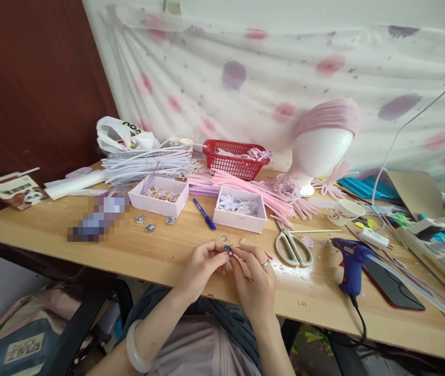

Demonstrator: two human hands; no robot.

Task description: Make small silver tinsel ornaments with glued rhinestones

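Close to the table's front edge, my left hand (206, 262) and my right hand (256, 271) meet with fingertips pinched on a small dark rhinestone ornament (227, 248). My fingers cover much of it. A ring shows on the right hand and a white bangle on the left wrist. To the left lie several similar grey rhinestone ornaments (150, 228). Beyond my hands stands a white box (242, 222) with white flower shapes inside. Left of that, a blue pen (204, 214) lies beside another box (159, 204) holding coloured gems.
Scissors (293, 249), a blue glue gun (351, 263) and a dark phone (395, 286) lie on the right. Behind are pipe-cleaner bundles (148, 166), a red basket (236, 164), a white foam head (318, 151) and a paper cup (346, 213). Clutter fills the far right.
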